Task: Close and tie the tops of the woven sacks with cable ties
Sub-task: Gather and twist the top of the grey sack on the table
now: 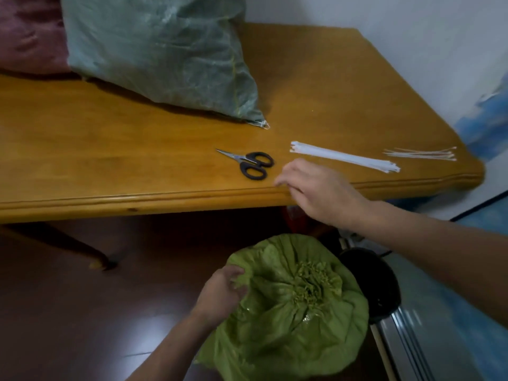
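Observation:
A light green woven sack [291, 306] stands on the floor below the table, its top gathered into a frilled bunch at the middle. My left hand [222, 292] rests on the sack's left side with fingers curled into the fabric. My right hand [316, 188] hovers over the table's front edge, fingers loosely bent, between the black scissors [251, 163] and a bundle of white cable ties [343, 160]. It holds nothing I can see. A filled grey-green woven sack [165, 53] lies on the table at the back.
The wooden table [110, 149] fills the upper view; its front edge runs left to right. Thin trimmed tie ends [420, 154] lie at the right end. A dark red sack [30, 34] sits at the back left. A black round object [371, 281] stands right of the green sack.

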